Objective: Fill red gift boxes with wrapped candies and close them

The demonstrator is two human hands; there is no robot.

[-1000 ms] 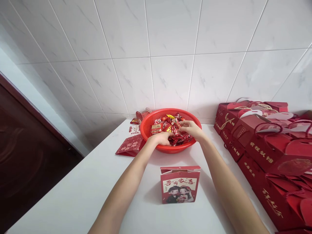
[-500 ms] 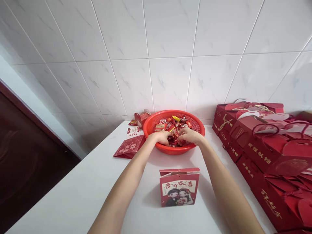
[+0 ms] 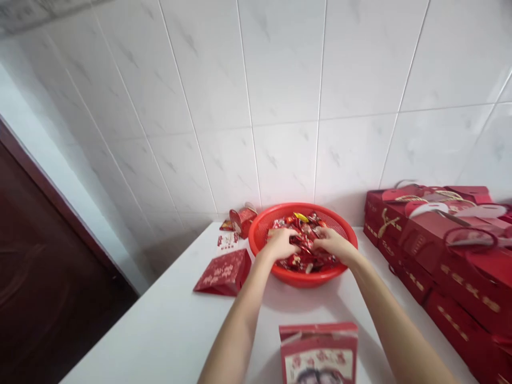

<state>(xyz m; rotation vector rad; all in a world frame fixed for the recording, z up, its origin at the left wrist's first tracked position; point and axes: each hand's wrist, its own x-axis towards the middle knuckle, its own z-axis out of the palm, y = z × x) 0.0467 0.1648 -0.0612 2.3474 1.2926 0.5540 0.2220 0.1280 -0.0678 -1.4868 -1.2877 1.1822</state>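
Note:
A round red plastic basket [image 3: 308,280] stands on the white table, holding many wrapped candies [image 3: 306,261], mostly red, with one yellow. Over its left part is my left hand [image 3: 283,243], fingers bent around red candies. My right hand [image 3: 333,243] reaches in from the right, its fingers also curled at the candies. Both hands face each other with red wrappers between them; exactly which pieces they hold is hard to tell. Nearer to me, a red box [image 3: 319,352] with a cartoon couple on it stands upright between my forearms, cut off by the bottom edge.
Red gift boxes with cord handles [image 3: 432,256] are stacked along the right side. Left of the basket lie a dark red packet [image 3: 224,272], a printed card [image 3: 228,241] and a small red container [image 3: 242,220]. A tiled wall [image 3: 284,154] rises behind.
The view has shifted, so the basket and box appear lower and farther right. My hands have lifted slightly among the candies, with red wrappers now showing between my fingers.

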